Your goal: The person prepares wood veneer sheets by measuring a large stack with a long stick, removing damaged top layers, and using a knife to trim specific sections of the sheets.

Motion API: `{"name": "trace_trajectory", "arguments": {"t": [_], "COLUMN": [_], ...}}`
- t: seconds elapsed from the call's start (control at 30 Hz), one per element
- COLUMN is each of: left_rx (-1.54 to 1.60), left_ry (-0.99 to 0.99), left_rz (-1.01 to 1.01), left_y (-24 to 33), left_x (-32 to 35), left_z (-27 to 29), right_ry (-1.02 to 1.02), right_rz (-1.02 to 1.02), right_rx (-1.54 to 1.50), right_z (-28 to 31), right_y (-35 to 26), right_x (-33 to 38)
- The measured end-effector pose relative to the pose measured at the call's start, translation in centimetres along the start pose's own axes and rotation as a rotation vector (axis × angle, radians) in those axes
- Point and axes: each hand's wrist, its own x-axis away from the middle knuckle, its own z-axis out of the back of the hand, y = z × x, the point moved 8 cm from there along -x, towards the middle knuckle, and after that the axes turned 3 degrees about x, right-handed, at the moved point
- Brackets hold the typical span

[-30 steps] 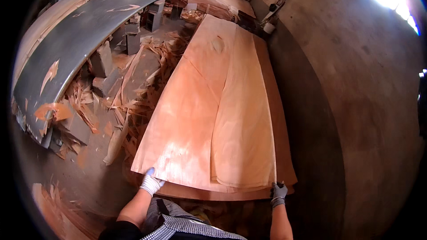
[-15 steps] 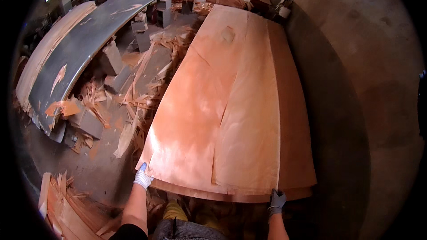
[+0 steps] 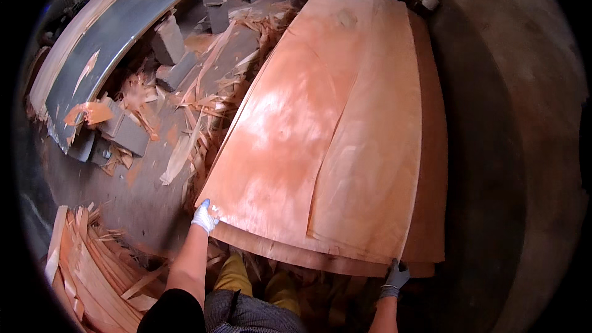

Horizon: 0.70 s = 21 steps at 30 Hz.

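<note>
Before me lies a long stack of thin reddish-tan wood veneer (image 3: pixel 433 166). On it rests a large top veneer sheet (image 3: pixel 271 154), with a lengthwise overlap or split down its middle. My left hand (image 3: pixel 205 217), in a white glove with a bluish thumb, is closed on the near left corner of this top sheet, thumb above. My right hand (image 3: pixel 395 276), in a grey glove, pinches the sheet's near right corner. The sheet's near edge sits back from the lower sheets' edge, and a strip of the stack shows along the right.
Veneer scraps (image 3: pixel 98 265) are heaped at the lower left. More torn strips (image 3: pixel 185 148) litter the floor beside the stack. On the left, a long dark panel (image 3: pixel 123 37) rests on grey blocks (image 3: pixel 168 40). Bare floor (image 3: pixel 524 86) runs along the right.
Both hands keep their grip on the top sheet. The sheet has shifted to the right over the stack, narrowing the exposed right strip. The whole view has also shifted.
</note>
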Motion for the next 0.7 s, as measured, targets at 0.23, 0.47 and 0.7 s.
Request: {"name": "trace_trajectory", "arguments": {"t": [0.23, 0.47, 0.7], "left_rx": [-0.133, -0.112, -0.032], "left_ry": [-0.015, 0.082, 0.025], "left_rz": [-0.045, -0.001, -0.059], "left_y": [-2.0, -2.4, -1.3], "left_x": [-1.7, -1.9, -6.2], "left_z": [6.3, 8.8, 3.8], "right_ry": [-0.012, 0.046, -0.052], "right_rz": [-0.064, -0.011, 0.010], "right_rx": [0.259, 0.070, 0.164], "right_z": [3.1, 2.9, -1.0], "right_y": [5.1, 2.2, -1.3], "right_x": [0.5, 2.8, -0.6]}}
